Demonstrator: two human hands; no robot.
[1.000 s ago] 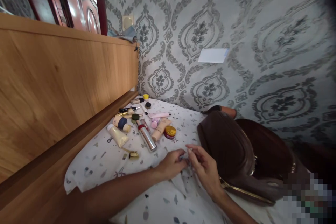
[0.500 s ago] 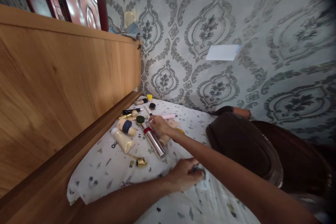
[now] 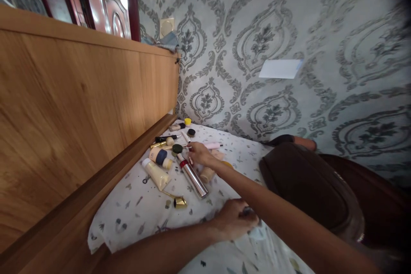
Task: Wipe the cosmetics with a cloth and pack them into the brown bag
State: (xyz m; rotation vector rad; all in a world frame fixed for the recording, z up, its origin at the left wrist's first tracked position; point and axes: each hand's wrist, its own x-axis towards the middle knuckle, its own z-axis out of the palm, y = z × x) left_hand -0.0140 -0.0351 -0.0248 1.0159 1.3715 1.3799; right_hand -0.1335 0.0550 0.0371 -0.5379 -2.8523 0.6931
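My right hand [image 3: 199,154] reaches in among cosmetics on the white patterned cloth [image 3: 128,209]. Its fingers are bent together near a thin stick, and what they grip is hidden. Just left of it lies a silver tube with a red band [image 3: 193,178], beside a dark round lid [image 3: 177,150]. A pink tube [image 3: 212,145] and a beige bottle [image 3: 207,174] lie close to its wrist. Nearer to me, my left hand [image 3: 236,220] is closed around something small and dark that I cannot make out; a pale bluish patch shows under it.
A cream squeeze tube [image 3: 156,174], a beige-and-navy bottle [image 3: 158,155] and a gold cap [image 3: 180,202] lie on the left. A wooden panel [image 3: 83,94] borders that side. The brown bag [image 3: 308,188] stands at right, before the patterned wall [image 3: 250,30].
The whole view has shifted slightly, so things appear a little further right and lower. Both hands stay at nearly the same spots among the items.
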